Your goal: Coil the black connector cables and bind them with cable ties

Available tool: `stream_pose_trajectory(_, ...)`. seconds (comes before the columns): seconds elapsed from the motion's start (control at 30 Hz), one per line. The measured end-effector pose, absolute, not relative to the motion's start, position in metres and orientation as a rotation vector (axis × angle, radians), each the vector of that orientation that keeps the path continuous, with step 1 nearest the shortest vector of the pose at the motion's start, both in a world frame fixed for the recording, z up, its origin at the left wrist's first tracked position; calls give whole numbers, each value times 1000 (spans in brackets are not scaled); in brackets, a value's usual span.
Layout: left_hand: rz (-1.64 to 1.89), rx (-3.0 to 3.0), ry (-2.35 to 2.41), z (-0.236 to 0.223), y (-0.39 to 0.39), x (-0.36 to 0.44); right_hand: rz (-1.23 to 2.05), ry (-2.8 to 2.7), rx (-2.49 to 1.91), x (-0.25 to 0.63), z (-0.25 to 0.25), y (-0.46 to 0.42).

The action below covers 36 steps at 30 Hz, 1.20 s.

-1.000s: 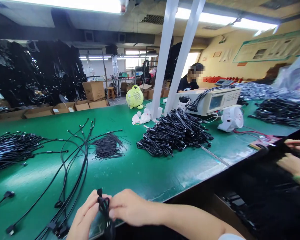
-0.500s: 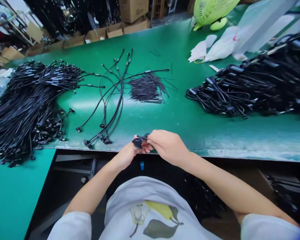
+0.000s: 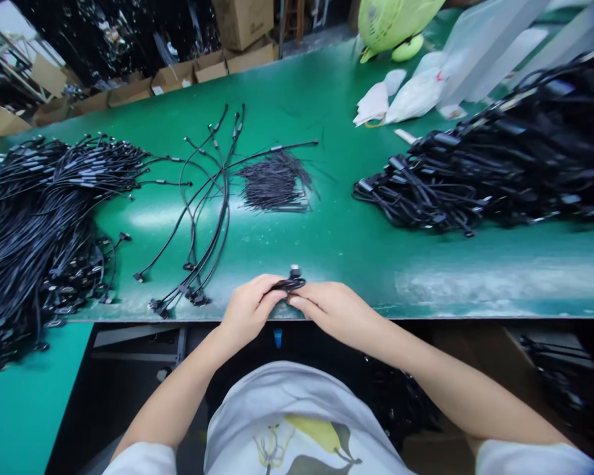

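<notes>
Over the table's front edge, my left hand and my right hand meet on a coiled black cable. Both are closed, fingers and thumbs pinching the coil from either side. A connector with a pale metal tip stands up from the coil's top. Beyond my hands lies a pile of short black ties. Several loose black cables with plugs on their ends are spread left of that pile. My fingertips are partly hidden behind the coil.
A large heap of straight black cables covers the left of the green table. Bundled cables are heaped on the right. At the back stand a lime-green fan, white plastic bags and cardboard boxes.
The cable in my hands has turned, and its connector now points up. My left hand has come round with its back upward. The whole view has shifted slightly.
</notes>
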<state>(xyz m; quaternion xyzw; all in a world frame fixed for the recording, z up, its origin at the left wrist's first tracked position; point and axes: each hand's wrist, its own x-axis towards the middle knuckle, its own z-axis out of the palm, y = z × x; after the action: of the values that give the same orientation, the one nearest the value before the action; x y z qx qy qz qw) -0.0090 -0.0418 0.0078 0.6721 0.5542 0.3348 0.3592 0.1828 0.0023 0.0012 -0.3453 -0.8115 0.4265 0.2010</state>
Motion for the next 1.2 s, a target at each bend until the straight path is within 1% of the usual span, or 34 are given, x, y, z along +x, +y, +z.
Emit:
stream_pose_trajectory(0.07,769,1889,1495,1,-37,-13,612,-2320,-974,193,16,0)
stream_pose_trajectory(0.1,735,1981,1507,-3,-35,-14,381,-2320,-948,196,23,-1)
stream_pose_trajectory(0.13,717,2076,1510,-8,-33,-13,214,-2352,-908,196,27,-1)
stream_pose_trajectory(0.2,713,2256,1504,-18,-31,-10,48,-2519,-876,192,26,0)
stream_pose_trajectory(0.27,716,2383,1484,-24,-29,-6,92,-2732,-912,187,16,6)
stream_pose_trajectory(0.33,722,2451,1452,-25,-29,-6,244,-2846,-963,189,4,13)
stream_pose_trajectory(0.4,725,2482,1449,-21,-28,-11,346,-2801,-1054,202,-2,24)
stream_pose_trajectory(0.43,727,2491,1477,-19,-27,-16,341,-2702,-1143,213,-2,31)
stream_pose_trajectory(0.57,731,2468,1646,-21,-28,-47,87,-2005,-1486,284,21,74)
stream_pose_trajectory(0.7,699,2510,1610,-47,-31,-68,-383,-1436,-1656,371,57,130)
stream_pose_trajectory(0.77,697,2557,1566,-58,-33,-70,-585,-1361,-1789,405,68,155)
stream_pose_trajectory(0.87,719,2574,1533,-63,-33,-69,-656,-1506,-2003,433,74,175)
stream_pose_trajectory(0.97,754,2560,1513,-61,-32,-69,-723,-1588,-2087,426,78,170)
stream_pose_trajectory(1.07,789,2529,1500,-56,-34,-66,-809,-1579,-1968,390,87,150)
stream_pose_trajectory(1.13,795,2456,1521,-52,-36,-62,-655,-1779,-1781,355,89,142)
stream_pose_trajectory(1.2,780,2370,1542,-47,-36,-58,-371,-2089,-1549,313,82,148)
